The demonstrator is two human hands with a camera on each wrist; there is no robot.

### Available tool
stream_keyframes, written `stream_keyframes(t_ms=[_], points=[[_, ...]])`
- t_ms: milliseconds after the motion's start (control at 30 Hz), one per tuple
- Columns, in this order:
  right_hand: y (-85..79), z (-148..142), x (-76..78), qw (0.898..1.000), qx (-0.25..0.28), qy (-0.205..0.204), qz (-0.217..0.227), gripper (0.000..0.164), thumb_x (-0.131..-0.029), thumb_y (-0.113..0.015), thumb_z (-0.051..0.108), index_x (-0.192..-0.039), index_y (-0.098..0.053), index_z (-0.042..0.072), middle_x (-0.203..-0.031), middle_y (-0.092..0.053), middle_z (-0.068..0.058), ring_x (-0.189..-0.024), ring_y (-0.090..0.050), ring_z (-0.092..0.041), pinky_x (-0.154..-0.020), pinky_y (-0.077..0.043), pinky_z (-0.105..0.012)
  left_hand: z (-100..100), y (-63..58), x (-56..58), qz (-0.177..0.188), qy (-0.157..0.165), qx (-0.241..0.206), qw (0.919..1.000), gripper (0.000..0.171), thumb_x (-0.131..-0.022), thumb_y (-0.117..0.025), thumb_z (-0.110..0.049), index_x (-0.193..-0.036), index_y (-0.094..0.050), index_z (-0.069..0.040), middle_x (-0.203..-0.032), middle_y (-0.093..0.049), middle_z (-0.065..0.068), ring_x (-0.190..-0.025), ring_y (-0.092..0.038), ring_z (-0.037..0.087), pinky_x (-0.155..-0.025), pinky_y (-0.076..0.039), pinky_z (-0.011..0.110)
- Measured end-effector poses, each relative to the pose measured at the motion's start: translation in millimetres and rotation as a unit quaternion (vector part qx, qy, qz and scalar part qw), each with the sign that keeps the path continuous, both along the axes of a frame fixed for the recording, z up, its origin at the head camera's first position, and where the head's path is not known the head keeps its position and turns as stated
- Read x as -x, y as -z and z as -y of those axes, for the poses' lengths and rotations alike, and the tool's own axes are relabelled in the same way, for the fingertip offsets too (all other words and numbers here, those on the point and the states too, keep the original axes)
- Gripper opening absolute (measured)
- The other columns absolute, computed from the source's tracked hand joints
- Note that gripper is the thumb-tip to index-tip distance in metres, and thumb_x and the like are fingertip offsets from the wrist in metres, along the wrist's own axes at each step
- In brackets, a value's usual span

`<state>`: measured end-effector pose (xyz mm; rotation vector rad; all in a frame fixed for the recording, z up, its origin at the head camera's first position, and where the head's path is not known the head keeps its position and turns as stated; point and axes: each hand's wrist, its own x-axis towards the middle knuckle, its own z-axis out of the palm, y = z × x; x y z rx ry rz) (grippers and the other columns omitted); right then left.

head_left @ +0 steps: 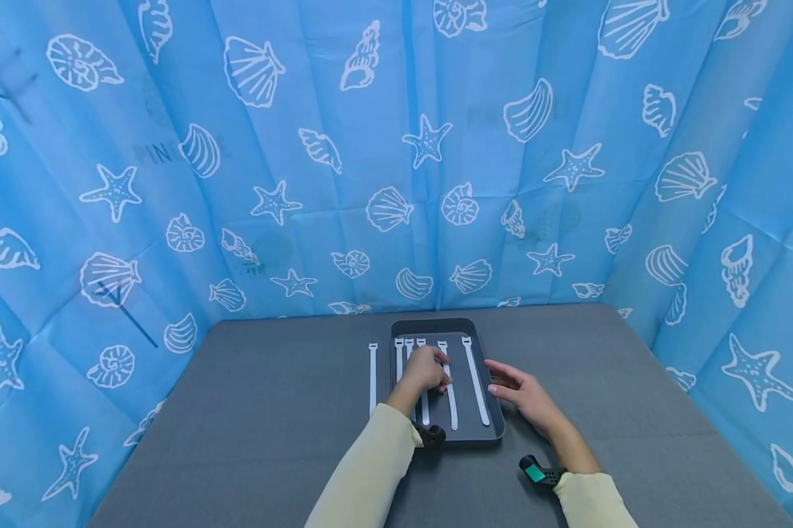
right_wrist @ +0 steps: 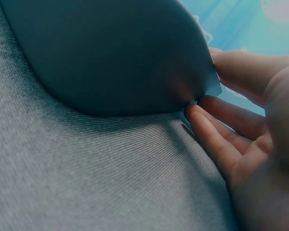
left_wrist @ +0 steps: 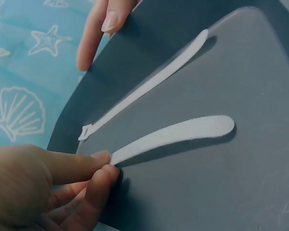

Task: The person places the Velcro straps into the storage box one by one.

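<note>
White hook-and-loop cable ties, several of them, lie lengthwise in a dark grey tray. My left hand reaches over the tray and pinches one cable tie near its slotted end, between thumb and fingers. The free end of that tie bows slightly above the tray floor in the left wrist view. To its right lies another cable tie, untouched. My right hand is at the tray's right side, its fairly straight fingers touching the outer wall and rim.
One more cable tie lies on the grey cloth-covered table, just left of the tray. A blue curtain with white shell prints hangs behind the table and along both sides.
</note>
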<state>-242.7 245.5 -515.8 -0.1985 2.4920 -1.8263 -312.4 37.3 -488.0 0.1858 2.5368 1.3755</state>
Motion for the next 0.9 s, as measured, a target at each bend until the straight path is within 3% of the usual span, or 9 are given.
stream_keyframes(t_ms=[333,633,900], points=[[-1.4,0,-0.1,1.000,0.001,0.002,0.002,0.054,-0.096,-0.063,0.015,-0.145,-0.043,0.002,-0.144,-0.044,-0.023,-0.129,-0.044,-0.039,-0.105,-0.035,-0.054,-2,0.9,3.7,-0.026,0.011,0.060,0.9978,0.039,-0.076,-0.078,0.002,-0.112,-0.066,-0.004,-0.059,-0.063,0.004,-0.047,-0.062,0.013,-0.046,-0.049,0.022],[-3.7,-1,-0.5,1.000,-0.005,0.001,0.002,0.056,-0.096,-0.063,0.016,-0.145,-0.042,0.002,-0.146,-0.042,-0.022,-0.130,-0.043,-0.039,-0.105,-0.034,-0.055,3,-2.5,3.2,-0.016,0.036,0.091,0.9951,0.051,-0.076,-0.079,-0.002,-0.124,-0.064,-0.006,-0.067,-0.061,0.005,-0.051,-0.062,0.015,-0.048,-0.050,0.025],[-3.9,0,-1.8,1.000,0.003,-0.006,0.003,0.055,-0.096,-0.062,0.016,-0.146,-0.042,0.003,-0.146,-0.042,-0.022,-0.130,-0.043,-0.039,-0.105,-0.036,-0.052,-8,-5.3,2.9,-0.015,0.036,0.129,0.9909,0.050,-0.078,-0.080,-0.006,-0.125,-0.064,-0.009,-0.063,-0.062,0.004,-0.050,-0.061,0.015,-0.048,-0.049,0.026]])
